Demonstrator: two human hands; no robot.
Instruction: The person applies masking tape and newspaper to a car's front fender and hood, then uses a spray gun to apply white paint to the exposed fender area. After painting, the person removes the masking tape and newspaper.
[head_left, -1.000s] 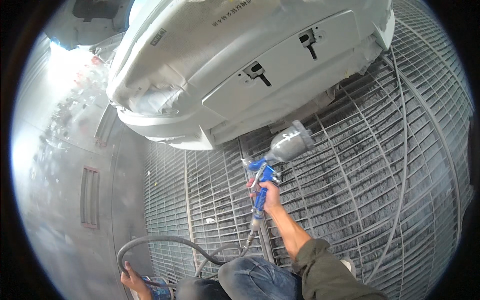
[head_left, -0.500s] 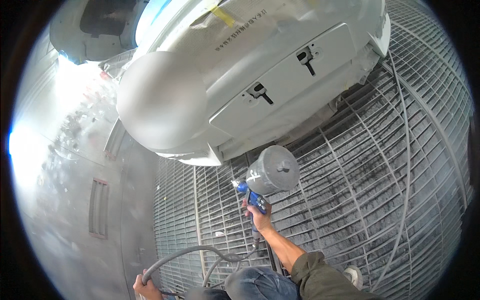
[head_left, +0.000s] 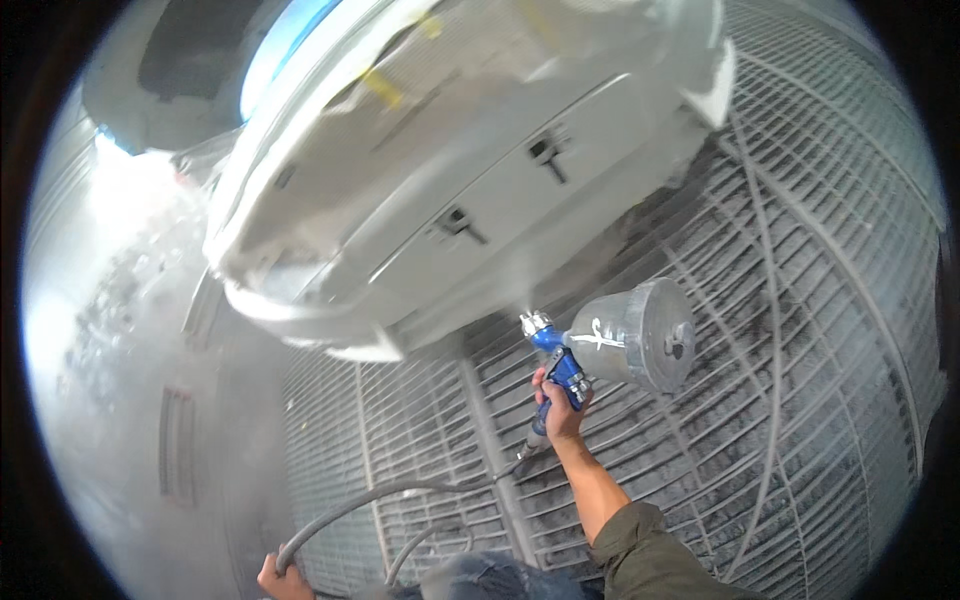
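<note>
My right hand (head_left: 562, 410) grips the blue spray gun (head_left: 560, 372), whose grey cup (head_left: 630, 335) has its lid turned to the right. The silver nozzle points up at the lower part of a white car bumper (head_left: 400, 240), with pale mist just above it. The bumper has a flat panel with two dark cutouts and is partly covered in masking paper (head_left: 440, 90) with yellow tape. At the lower left my left hand (head_left: 283, 575) is closed on the grey air hose (head_left: 370, 498), which runs across to the gun's handle.
Metal floor grating (head_left: 820, 350) lies under the bumper, with a thin pale hose (head_left: 770, 420) running across it on the right. At the left are a bright metal wall (head_left: 120, 400) with a narrow vent (head_left: 178, 445) and a grey part (head_left: 175, 70) edged with blue at the top.
My right hand has moved right with the gun, and its nozzle now points up at the bumper with mist showing. The bumper and surroundings have shifted in the view, and the picture is blurrier.
</note>
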